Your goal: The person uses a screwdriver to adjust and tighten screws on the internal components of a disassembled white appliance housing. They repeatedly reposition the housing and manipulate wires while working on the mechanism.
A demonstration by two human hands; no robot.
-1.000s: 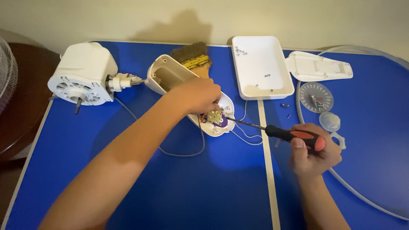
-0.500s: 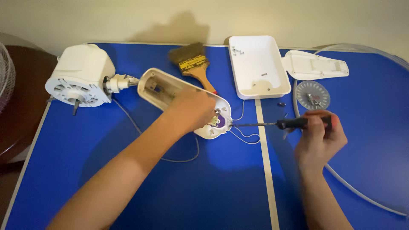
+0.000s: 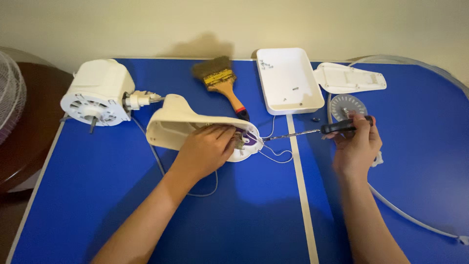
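Left hand [image 3: 207,149] curled over a cream plastic housing [image 3: 185,124] at centre frame, fingers closed on its smooth, curved shell near the round end with the purple part [image 3: 251,139]. Housing tipped on its side, long axis running from middle left toward centre, hollow opening facing lower left. Right hand [image 3: 359,142] right of centre, fingers wrapped tight round the black handle of a screwdriver [image 3: 312,131]; thin metal shaft lying nearly level, tip pointing left into the housing's round end. Thin white wires [image 3: 276,155] looping out just below the tip. Matte blue table [image 3: 254,210] with a pale seam down the middle. Upper left: rounded white motor unit [image 3: 97,93], ribbed face. Top centre: bristly paintbrush [image 3: 222,83] with wooden handle, and a glossy rectangular white tray [image 3: 289,80] holding small screws
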